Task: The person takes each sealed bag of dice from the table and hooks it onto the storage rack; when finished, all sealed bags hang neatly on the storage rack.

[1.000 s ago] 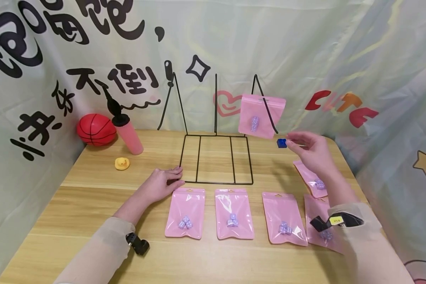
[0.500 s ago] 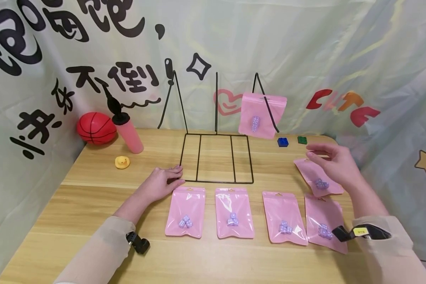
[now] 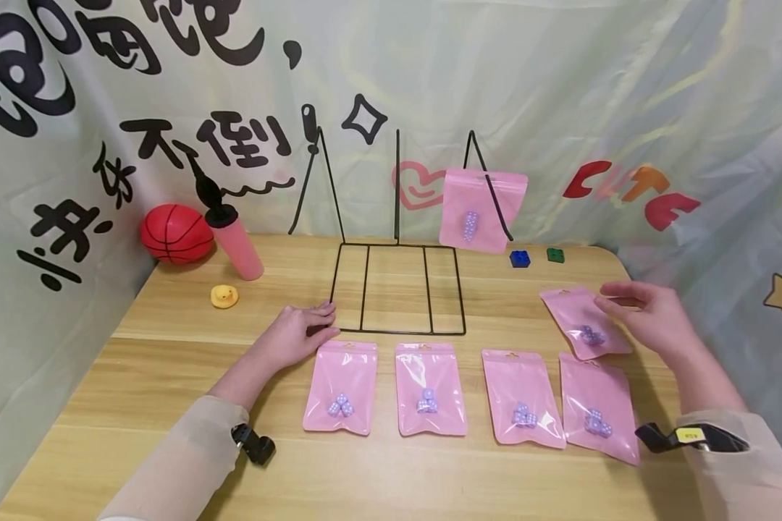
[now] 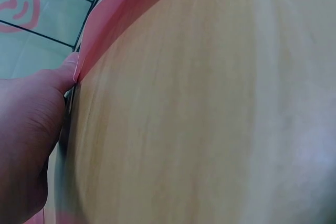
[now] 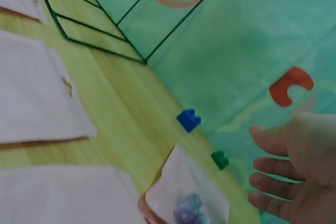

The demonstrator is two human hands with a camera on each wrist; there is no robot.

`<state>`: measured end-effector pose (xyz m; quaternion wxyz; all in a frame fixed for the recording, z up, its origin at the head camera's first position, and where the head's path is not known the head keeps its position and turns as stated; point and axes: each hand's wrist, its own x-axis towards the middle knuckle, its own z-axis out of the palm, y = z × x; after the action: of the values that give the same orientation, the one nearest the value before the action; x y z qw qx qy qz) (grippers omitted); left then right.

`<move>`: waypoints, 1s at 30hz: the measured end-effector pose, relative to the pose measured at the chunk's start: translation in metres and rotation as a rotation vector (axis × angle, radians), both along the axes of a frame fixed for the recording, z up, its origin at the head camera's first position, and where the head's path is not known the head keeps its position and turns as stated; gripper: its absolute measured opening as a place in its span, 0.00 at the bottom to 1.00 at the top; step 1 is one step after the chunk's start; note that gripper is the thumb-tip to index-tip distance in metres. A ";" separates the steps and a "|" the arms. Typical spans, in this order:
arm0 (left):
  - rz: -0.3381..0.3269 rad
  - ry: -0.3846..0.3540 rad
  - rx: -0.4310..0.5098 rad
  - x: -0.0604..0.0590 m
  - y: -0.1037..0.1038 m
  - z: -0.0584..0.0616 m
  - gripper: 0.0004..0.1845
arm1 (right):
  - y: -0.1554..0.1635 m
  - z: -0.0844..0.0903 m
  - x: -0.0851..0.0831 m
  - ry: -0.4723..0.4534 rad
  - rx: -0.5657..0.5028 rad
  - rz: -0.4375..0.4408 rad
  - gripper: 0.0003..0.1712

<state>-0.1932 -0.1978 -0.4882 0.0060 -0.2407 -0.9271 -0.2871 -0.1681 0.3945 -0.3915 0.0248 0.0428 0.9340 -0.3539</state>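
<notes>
My left hand (image 3: 293, 334) holds the front left corner of a black wire display rack (image 3: 397, 333), fingers at its side rail and thumb at its front rail. A pink zip bag (image 3: 456, 228) with dice hangs from the rack's right hook. My right hand (image 3: 652, 315) is held over the right side, fingers loosely bent around nothing. Nearest to it lies a tilted pink bag of dice (image 3: 576, 311). Below that is another pink bag (image 3: 602, 387), with a third (image 3: 518, 376) to its left. Two more pink bags, one left (image 3: 342, 369) and one middle (image 3: 430, 373), lie before the rack.
A blue toy brick (image 3: 520, 258) and a green one (image 3: 556, 255) sit at the back right. On the left are a red ball (image 3: 177, 233), a pink bottle with a black top (image 3: 237, 250) and a yellow rubber duck (image 3: 224, 296). Printed cloth hangs behind the table.
My right hand has moved right and toward me, away from the blue brick. The green brick and the tilted bag have come into fuller view. My left hand stays at the rack corner.
</notes>
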 end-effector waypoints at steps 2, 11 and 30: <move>-0.001 -0.001 0.002 0.000 0.000 0.000 0.21 | 0.006 -0.005 0.000 -0.036 0.006 -0.019 0.38; -0.010 0.004 0.011 -0.001 0.000 0.000 0.20 | 0.024 -0.027 -0.002 -0.144 0.048 -0.031 0.48; -0.016 0.033 0.007 -0.001 0.000 0.000 0.20 | 0.026 -0.043 -0.008 -0.226 0.015 -0.194 0.44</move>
<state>-0.1942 -0.1978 -0.4886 0.0200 -0.2530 -0.9239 -0.2863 -0.1756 0.4206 -0.4343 0.0952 0.1724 0.9193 -0.3407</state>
